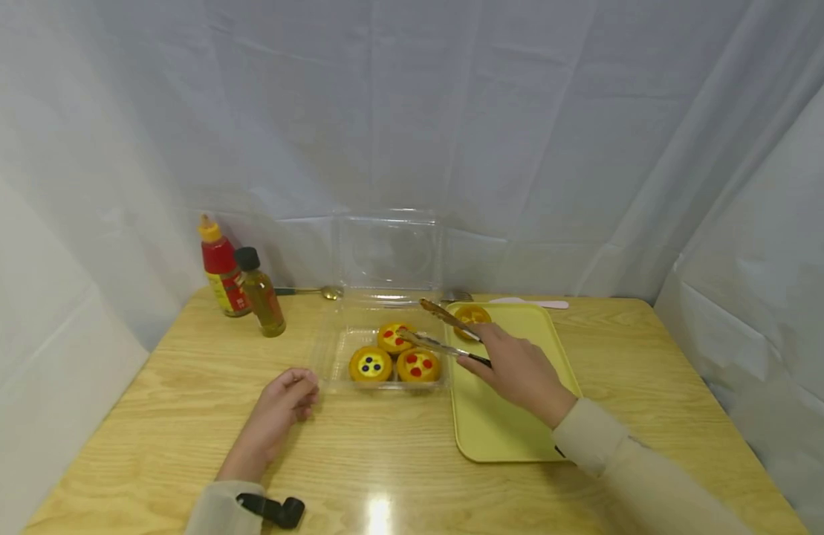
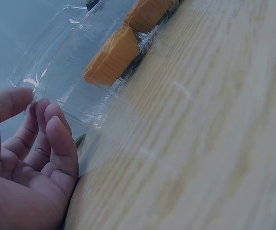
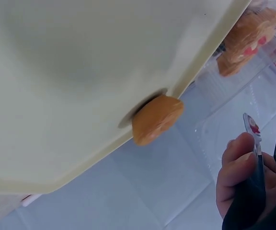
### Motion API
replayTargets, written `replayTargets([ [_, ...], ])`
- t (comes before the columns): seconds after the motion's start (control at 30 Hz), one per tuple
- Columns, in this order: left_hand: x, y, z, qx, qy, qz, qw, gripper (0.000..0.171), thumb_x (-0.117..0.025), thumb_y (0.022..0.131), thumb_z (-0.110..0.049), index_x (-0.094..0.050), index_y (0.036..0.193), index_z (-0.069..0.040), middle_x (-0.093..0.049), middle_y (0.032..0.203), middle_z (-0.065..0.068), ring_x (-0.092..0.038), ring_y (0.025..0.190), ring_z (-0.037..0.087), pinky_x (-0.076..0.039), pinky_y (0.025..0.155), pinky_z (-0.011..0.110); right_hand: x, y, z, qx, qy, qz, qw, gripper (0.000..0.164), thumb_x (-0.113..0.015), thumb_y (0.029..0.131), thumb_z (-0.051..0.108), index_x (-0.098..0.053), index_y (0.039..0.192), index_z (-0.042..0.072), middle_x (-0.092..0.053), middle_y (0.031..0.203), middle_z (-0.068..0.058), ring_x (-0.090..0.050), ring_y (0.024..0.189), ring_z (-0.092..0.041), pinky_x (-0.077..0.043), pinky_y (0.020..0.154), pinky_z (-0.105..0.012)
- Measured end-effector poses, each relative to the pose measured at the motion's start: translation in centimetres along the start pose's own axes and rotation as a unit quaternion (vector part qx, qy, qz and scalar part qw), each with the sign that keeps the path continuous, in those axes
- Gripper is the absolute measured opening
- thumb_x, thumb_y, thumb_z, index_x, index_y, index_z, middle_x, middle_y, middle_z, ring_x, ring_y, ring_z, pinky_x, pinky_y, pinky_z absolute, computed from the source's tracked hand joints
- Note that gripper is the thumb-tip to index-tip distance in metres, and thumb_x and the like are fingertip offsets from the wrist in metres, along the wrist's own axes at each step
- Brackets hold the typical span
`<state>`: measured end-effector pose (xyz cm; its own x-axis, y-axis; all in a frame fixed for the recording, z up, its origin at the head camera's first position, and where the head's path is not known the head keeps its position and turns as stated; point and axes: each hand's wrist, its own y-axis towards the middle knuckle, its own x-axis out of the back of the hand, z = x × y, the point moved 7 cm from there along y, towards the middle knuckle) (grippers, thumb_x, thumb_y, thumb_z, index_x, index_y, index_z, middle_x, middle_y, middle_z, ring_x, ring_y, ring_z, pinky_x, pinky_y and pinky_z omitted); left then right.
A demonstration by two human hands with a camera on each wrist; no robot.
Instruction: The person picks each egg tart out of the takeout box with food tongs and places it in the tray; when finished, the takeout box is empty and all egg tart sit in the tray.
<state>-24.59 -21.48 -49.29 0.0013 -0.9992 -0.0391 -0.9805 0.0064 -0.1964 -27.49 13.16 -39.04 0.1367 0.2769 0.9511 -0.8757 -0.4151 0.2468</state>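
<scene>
Gripping the dark handles of the tongs [image 1: 449,317], the right hand [image 1: 518,368] holds their two arms well spread, with nothing seen between the tips; the lower tip overlaps the rear red-dotted tart [image 1: 388,339] in the head view, though I cannot tell whether it touches. The tongs' long axis runs from the hand leftward and slightly away, tips toward the clear container [image 1: 338,338]; the tart itself is round and flat, with no long axis, its dotted top facing up. Good handling here probably means straddling one crust low on its sides, squeezing lightly and lifting level; the neighbours sit so close that a careless tip could nudge the blue-dotted tart [image 1: 370,365] or the front red-dotted tart [image 1: 418,365]. The left hand [image 1: 278,412] is loosely curled by the container's near left corner; whether it pinches the rim I cannot tell. Rightward, just beside the container, lies the yellow tray [image 1: 498,423]; another tart [image 1: 472,315] sits at its far left corner; the raised lid [image 1: 388,249] stands behind the container.
</scene>
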Motion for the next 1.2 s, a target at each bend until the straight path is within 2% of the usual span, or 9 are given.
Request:
replayTargets([
  [0.1,0.0,0.0,0.0,0.0,-0.001,0.0,1.0,0.024,-0.057,0.102,-0.026,-0.055,0.108,-0.002,-0.056,0.095,0.004,-0.056,0.088,0.019,-0.05,0.071,0.029,-0.4,0.4,0.5,0.003,-0.011,0.005,1.0,0.056,-0.061,0.094,0.053,-0.053,0.133,0.013,-0.065,0.114,-0.005,-0.05,0.053,-0.008,-0.04,0.044,-0.027],
  [0.43,0.0,-0.2,-0.2,0.001,0.003,0.0,1.0,0.024,-0.057,0.102,-0.026,-0.055,0.107,-0.003,-0.056,0.096,0.004,-0.056,0.089,0.019,-0.05,0.072,0.029,-1.1,1.3,1.8,0.019,-0.04,0.022,0.999,0.055,-0.063,0.093,0.053,-0.056,0.128,0.012,-0.066,0.11,-0.006,-0.049,0.051,-0.009,-0.04,0.043,-0.025],
  [0.77,0.0,-0.1,0.0,0.001,0.002,-0.003,1.0,0.029,-0.057,0.102,-0.026,-0.053,0.111,0.001,-0.055,0.096,0.005,-0.056,0.089,0.02,-0.05,0.072,0.029,-1.7,2.2,2.4,0.033,-0.063,0.028,0.997,0.049,-0.065,0.092,0.053,-0.062,0.114,0.01,-0.065,0.097,-0.003,-0.043,0.046,-0.007,-0.038,0.041,-0.024],
  [1.0,0.0,-0.1,-0.1,0.002,0.003,-0.006,1.0,0.027,-0.056,0.102,-0.026,-0.053,0.11,0.0,-0.055,0.096,0.005,-0.056,0.089,0.02,-0.05,0.072,0.029,-1.8,2.6,2.8,0.025,-0.069,0.044,0.996,0.048,-0.067,0.09,0.052,-0.063,0.111,0.009,-0.063,0.091,-0.002,-0.043,0.047,-0.008,-0.038,0.041,-0.025],
  [1.2,0.0,-0.1,-0.1,0.007,0.003,-0.009,0.9999,0.026,-0.056,0.102,-0.025,-0.054,0.111,0.0,-0.055,0.097,0.005,-0.056,0.09,0.021,-0.05,0.072,0.029,-1.9,3.1,2.9,0.012,-0.069,0.074,0.995,0.051,-0.065,0.09,0.055,-0.064,0.11,0.008,-0.064,0.092,-0.003,-0.046,0.049,-0.01,-0.04,0.042,-0.027],
])
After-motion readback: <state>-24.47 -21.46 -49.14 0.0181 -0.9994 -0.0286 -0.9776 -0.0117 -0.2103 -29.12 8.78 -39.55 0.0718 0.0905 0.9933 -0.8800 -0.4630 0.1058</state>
